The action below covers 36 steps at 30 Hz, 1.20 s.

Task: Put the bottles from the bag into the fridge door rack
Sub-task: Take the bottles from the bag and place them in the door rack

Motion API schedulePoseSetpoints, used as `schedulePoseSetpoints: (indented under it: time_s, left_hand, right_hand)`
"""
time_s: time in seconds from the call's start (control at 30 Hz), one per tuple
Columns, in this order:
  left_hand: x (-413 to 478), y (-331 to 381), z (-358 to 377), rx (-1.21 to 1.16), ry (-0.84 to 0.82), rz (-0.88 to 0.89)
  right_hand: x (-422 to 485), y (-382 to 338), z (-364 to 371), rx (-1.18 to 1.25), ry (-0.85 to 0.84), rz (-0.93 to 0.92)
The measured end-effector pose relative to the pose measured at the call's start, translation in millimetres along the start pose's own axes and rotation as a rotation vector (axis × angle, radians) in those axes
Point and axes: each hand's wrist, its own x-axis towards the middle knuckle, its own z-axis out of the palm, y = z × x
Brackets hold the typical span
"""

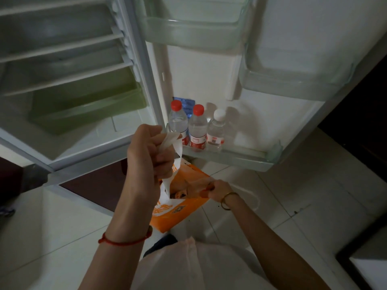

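bottles [197, 126] at hinge end, rack [247, 158] beyond free (dim)

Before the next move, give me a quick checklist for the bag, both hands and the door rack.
1. The fridge door is open: ok.
2. Three bottles stand upright in the lower door rack: ok.
3. Free room in that rack to the right of them: ok.
4. The left hand grips the bag handle: ok.
5. The right hand holds the bag by its mouth: ok.
6. Another bottle inside: cannot tell.
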Motion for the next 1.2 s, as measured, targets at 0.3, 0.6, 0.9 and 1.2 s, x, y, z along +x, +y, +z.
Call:
schedulePoseSetpoints:
  time_s: [0.3, 0.6, 0.9, 1.2]
  left_hand:
    - [-1, -3, -15, -0.019, 0.008, 0.017]
    - [16, 10, -40, -0.031, -0.072, -0.030]
    - [27, 9, -18, -0.028, -0.152, -0.125]
    - [44, 5, -7, -0.005, -0.194, -0.132]
  right_hand:
    - [-1, 1, 9, 0.096, 0.023, 0.049]
    - [-18, -34, -8, 0.155, 0.157, -0.007]
    - [-62, -64, -53, 0.138, 0.486, -0.049]
    - [-114, -68, -121, 0.297, 0.910, -0.099]
